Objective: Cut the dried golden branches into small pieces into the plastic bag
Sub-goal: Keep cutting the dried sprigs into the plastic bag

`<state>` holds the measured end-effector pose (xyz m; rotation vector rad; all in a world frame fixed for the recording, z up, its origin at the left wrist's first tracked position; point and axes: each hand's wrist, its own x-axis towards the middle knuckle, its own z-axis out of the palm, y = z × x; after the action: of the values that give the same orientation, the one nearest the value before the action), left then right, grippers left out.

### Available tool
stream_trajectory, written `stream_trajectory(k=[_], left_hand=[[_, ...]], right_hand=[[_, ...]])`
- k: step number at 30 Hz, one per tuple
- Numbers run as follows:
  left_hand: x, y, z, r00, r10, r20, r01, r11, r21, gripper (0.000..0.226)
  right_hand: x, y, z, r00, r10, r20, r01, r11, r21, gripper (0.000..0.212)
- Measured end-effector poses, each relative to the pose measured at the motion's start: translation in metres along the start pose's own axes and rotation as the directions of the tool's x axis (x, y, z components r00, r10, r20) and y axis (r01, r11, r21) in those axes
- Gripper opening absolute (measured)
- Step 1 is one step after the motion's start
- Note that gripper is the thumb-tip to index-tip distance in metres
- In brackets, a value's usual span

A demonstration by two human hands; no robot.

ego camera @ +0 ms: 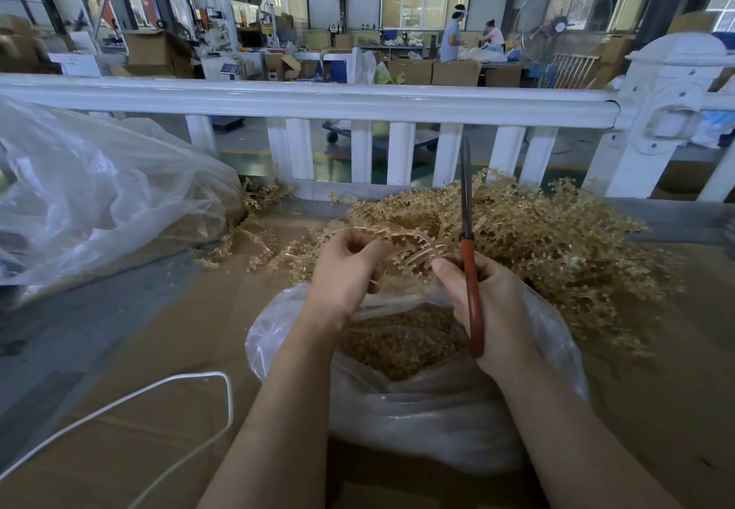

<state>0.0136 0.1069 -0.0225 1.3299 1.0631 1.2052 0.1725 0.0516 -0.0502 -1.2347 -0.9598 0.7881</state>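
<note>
A big heap of dried golden branches [529, 230] lies on the cardboard-covered table beyond my hands. My left hand [346, 269] pinches a golden branch [413, 242] over the open clear plastic bag [429, 409], which holds many small golden pieces [397, 341]. My right hand [489, 305] grips red-handled scissors [471, 269]; the dark blades point up and away and look closed. The right thumb also touches the branch's stems.
A large crumpled clear plastic bag [99, 198] lies at the left. A white cord [179, 385] loops across the cardboard at the near left. A white railing [318, 102] runs behind the table. Two people work far off in the workshop.
</note>
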Motion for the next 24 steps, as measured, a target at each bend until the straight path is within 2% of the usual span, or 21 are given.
stream_trajectory(k=[2, 4, 6, 8, 9, 11, 12, 18, 24], left_hand=[[-0.001, 0.001, -0.004, 0.998, -0.044, 0.051, 0.040, 0.997, 0.065, 0.031], [-0.003, 0.003, -0.007, 0.977, -0.084, 0.197, 0.057, 0.989, 0.140, 0.048], [-0.007, 0.006, -0.007, 0.925, -0.142, 0.351, 0.073, 0.977, 0.202, 0.057], [-0.009, 0.007, -0.004, 0.891, -0.155, 0.427, 0.072, 0.977, 0.202, 0.051], [-0.008, 0.008, -0.003, 0.887, -0.145, 0.438, 0.068, 0.980, 0.186, 0.041], [-0.007, 0.008, -0.003, 0.895, -0.117, 0.430, 0.064, 0.989, 0.136, 0.017], [-0.007, 0.008, -0.003, 0.904, -0.104, 0.414, 0.068, 0.993, 0.100, 0.013], [-0.008, 0.011, -0.001, 0.976, -0.041, 0.215, 0.086, 0.976, -0.202, 0.009], [-0.006, 0.011, 0.002, 0.998, -0.017, 0.060, 0.037, 0.941, -0.337, 0.009]], right_hand=[[-0.001, -0.002, 0.000, 1.000, -0.003, 0.025, 0.002, 0.999, 0.043, 0.012], [-0.002, -0.005, 0.000, 1.000, -0.006, 0.031, 0.004, 0.997, 0.073, 0.014], [-0.001, -0.005, 0.001, 1.000, -0.009, 0.011, 0.008, 0.997, 0.081, 0.021], [0.000, -0.004, 0.001, 1.000, -0.018, -0.002, 0.018, 0.998, 0.063, 0.021], [0.001, -0.004, 0.001, 1.000, -0.024, 0.000, 0.024, 0.998, 0.065, 0.020], [0.001, -0.002, 0.000, 0.999, -0.032, 0.017, 0.030, 0.995, 0.096, 0.020], [0.000, -0.002, 0.000, 0.999, -0.037, 0.026, 0.034, 0.994, 0.104, 0.020], [0.002, 0.002, 0.003, 0.999, -0.045, 0.005, 0.045, 0.998, 0.035, 0.013], [-0.003, 0.000, 0.002, 0.986, -0.165, 0.013, 0.165, 0.975, -0.151, 0.037]])
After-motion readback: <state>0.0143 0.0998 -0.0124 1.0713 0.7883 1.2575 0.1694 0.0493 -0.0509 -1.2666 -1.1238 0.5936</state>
